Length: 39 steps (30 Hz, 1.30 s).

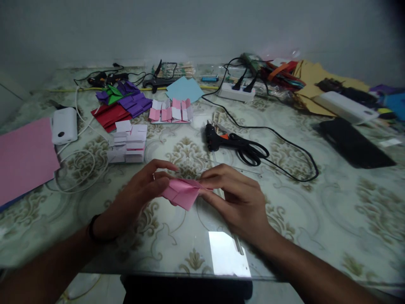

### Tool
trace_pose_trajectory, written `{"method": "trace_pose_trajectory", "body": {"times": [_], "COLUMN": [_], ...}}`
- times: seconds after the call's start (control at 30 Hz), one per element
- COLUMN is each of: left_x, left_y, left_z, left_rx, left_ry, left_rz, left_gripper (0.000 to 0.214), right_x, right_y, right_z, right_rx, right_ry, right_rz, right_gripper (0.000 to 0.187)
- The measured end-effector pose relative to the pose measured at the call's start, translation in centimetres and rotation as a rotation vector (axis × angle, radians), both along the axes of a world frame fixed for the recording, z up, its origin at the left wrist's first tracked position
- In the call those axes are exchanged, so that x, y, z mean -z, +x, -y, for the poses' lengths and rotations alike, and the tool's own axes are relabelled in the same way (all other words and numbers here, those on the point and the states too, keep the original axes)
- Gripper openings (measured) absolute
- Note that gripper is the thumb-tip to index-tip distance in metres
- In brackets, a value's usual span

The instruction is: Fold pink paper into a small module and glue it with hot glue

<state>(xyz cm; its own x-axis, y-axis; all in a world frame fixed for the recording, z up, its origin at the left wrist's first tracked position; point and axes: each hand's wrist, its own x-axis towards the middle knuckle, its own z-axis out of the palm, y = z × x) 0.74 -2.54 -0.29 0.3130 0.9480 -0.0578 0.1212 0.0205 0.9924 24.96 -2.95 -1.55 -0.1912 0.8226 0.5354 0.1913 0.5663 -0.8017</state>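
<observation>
A folded piece of pink paper [182, 193] is held between both hands above the near part of the table. My left hand [148, 185] pinches its left end between thumb and fingers, with the index finger raised apart. On the other side, my right hand [236, 192] grips the right end, thumb below and fingers on top. Beyond the hands lies a black glue gun [218, 139] with black-handled scissors [253, 151] against it. Folded white and pink paper pieces [128, 141] rest past my left hand, and another pink and white group [171, 111] sits farther back.
Pink sheets [27, 158] and a white power bank [65, 125] with a looped cable lie left. Purple folded papers [134, 103], red papers [110, 116] and light blue sheets [184, 88] are behind. A power strip [236, 92], a black phone-like slab [356, 142] and yellow papers [329, 78] stand right.
</observation>
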Motion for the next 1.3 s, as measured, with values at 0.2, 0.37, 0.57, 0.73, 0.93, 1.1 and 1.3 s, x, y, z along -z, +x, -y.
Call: {"method": "trace_pose_trajectory", "body": {"times": [0.2,0.37,0.57,0.73,0.93,1.1,1.3], "left_x": [-0.2,-0.4,0.1,-0.3,-0.3,-0.5,-0.6], "left_y": [0.5,0.8,0.7,0.8,0.8,0.6,0.3], "left_z": [0.1,0.4,1.1,0.9,0.9,0.7,0.5], "left_rx": [0.012,-0.097,-0.167,-0.027,0.031,0.055,0.059], "left_ry": [-0.137,0.098,0.458,0.445,0.292,0.372,0.639], "left_rz": [0.186,-0.018,-0.291,-0.217,0.06,0.066,-0.148], "left_gripper": [0.021,0.02,0.021,0.015,0.021,0.025,0.024], "right_x": [0.2,-0.2,0.1,0.2,-0.3,0.0,-0.5], "right_y": [0.0,0.2,0.0,-0.4,-0.4,-0.1,0.2], "right_z": [-0.2,-0.2,0.3,0.3,-0.2,-0.2,0.0], "right_rx": [-0.018,-0.16,-0.265,-0.225,-0.306,-0.286,-0.3], "right_ry": [-0.007,-0.248,-0.413,-0.392,-0.523,-0.51,-0.469], "right_rz": [-0.011,-0.04,-0.169,-0.227,-0.366,-0.348,-0.249], "right_gripper": [0.018,0.027,0.04,0.022,0.01,0.011,0.015]}}
